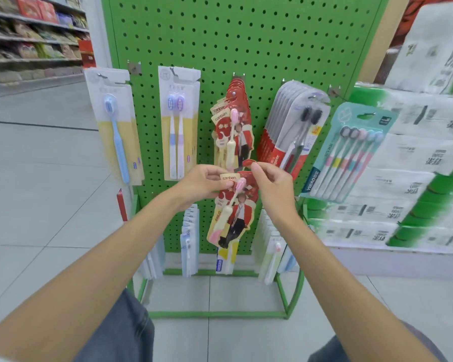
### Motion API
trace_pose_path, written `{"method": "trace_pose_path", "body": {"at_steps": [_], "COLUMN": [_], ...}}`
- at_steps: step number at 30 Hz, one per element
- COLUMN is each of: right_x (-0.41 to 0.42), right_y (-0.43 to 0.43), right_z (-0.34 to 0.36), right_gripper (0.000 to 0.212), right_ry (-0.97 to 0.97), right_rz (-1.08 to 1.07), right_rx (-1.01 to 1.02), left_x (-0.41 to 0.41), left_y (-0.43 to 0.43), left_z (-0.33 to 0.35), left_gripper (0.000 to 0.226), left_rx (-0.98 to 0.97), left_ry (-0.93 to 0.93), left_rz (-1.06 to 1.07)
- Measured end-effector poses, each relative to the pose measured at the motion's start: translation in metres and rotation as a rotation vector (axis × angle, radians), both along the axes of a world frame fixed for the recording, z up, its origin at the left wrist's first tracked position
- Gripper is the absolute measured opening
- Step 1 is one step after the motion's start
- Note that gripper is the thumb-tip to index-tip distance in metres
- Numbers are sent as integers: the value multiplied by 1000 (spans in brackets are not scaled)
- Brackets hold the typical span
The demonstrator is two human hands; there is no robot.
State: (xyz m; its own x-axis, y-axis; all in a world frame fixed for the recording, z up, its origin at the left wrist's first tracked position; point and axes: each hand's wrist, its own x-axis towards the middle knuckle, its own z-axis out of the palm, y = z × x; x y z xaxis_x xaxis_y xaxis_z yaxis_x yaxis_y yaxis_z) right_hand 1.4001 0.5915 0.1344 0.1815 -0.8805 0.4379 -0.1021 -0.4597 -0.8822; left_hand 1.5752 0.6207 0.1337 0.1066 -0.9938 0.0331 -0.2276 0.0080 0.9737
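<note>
The top of the green metal board with holes [246,35] is bare, so a hand can pass there. Lower down, the bunch of red card toothbrush packs [242,100] hangs between the white-and-yellow two-brush pack [179,121] and the grey-and-red toothbrush packs [280,126]. The big stack of white-and-green paper packs [416,158] blocks the right side.

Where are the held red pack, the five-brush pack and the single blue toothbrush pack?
red canban pack [233,218]: head view, middle of its card.
five-brush pack [351,152]: head view, on the brush handles.
blue toothbrush pack [116,134]: head view, on the blue handle.
</note>
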Motion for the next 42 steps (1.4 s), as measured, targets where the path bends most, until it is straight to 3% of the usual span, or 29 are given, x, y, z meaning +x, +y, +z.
{"method": "trace_pose_path", "body": {"at_steps": [3, 7, 13, 16, 20, 25, 29, 31, 33, 35, 38, 42], "right_x": [0, 5, -7, -16, -27, -35, -34, -32, -29, -27, -28, -28], "right_y": [-3, -8, -5, 0, 12, 24, 32, 34, 35, 38, 43, 41], "right_z": [-23, -54, -96, -113, -123, -130, -133, -136, -140, -143, -143, -150], "right_gripper": [21, 40, 17, 24, 17, 8, 10, 13, 16, 15, 55, 77], "right_ry": [84, 284, 334, 376, 409, 456, 518, 564, 642, 716, 737, 715], "right_rz": [103, 180, 298, 357, 439, 483, 478, 431, 360, 339, 406, 488], "right_rx": [53, 192, 436, 550, 621, 567, 479, 392, 270, 171, 158, 140], "left_x": [5, 9, 7, 2, -5, -11, -14, -17, -22, -26, -27, -25], "left_y": [-2, -4, -1, 6, 14, 21, 25, 27, 32, 37, 43, 39], "left_z": [-20, -46, -69, -79, -86, -91, -97, -96, -91, -87, -83, -90], "left_gripper": [22, 29, 27, 27, 26, 20, 20, 17, 25, 37, 30, 31], "left_rx": [-36, -34, 25, 52, 36, -9, -8, -55, -65, 36, 171, 184], "left_ry": [105, 303, 392, 471, 421, 493, 420, 298, 204, 229, 305, 353], "left_rz": [50, 93, 205, 267, 300, 342, 396, 408, 353, 257, 107, 106]}}
